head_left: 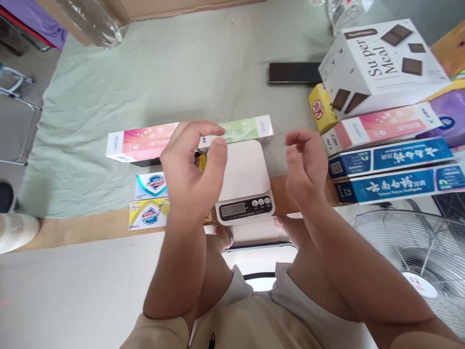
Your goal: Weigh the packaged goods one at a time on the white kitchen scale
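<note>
Green-clothed surface [181, 72]: white scale [247, 172] sits between left grip [191, 169] and right grip [308, 167] — both half-curled, thumbs parted from fingers, nothing held. Pink box [147, 141] beyond left grip, soap boxes [148, 214] left of it — blue toothpaste boxes [399, 186] right of right grip.

The scale [247, 169] looks like smooth plastic.

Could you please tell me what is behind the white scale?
Behind the white scale is a green box, with a pink box further left. The left hand hides the stretch between them, so whether they touch cannot be seen.
</note>
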A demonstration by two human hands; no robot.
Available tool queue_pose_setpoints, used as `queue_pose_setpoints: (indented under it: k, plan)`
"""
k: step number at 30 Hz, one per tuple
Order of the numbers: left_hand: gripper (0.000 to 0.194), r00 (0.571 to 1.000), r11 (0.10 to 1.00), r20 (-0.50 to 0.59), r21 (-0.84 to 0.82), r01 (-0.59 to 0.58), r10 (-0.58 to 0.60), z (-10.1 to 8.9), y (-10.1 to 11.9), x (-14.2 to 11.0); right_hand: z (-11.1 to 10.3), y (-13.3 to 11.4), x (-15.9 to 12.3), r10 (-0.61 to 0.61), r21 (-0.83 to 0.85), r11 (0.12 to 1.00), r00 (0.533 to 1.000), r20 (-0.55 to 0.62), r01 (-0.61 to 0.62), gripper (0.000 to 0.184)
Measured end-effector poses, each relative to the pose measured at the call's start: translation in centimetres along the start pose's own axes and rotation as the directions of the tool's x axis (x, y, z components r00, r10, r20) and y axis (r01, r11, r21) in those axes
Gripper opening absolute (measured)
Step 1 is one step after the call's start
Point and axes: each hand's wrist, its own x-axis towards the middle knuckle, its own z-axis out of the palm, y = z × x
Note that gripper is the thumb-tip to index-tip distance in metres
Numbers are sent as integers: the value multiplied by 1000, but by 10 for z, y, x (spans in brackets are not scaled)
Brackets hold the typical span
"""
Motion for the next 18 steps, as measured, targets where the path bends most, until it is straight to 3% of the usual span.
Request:
queue_pose_setpoints:
  k: [5,9,12,18]
  plan:
    - [14,970,994,239,-103,-21,45,41,30,-7,-44,-1,-16,-136,-76,988,989,-64,132,19]
    - [20,903,1000,430,-23,19,-8,81,56,-12,-82,18,-10,-69,-115,992,980,-189,47,14]
    - [27,872,999,487,44,23,-41,113,69,-13,-106,35,-4,11,-169,984,971,-239,-53,15]
    - [48,850,972,507,235,20,-140,178,75,3,-130,58,0,88,-327,940,995,-51,-99,30]
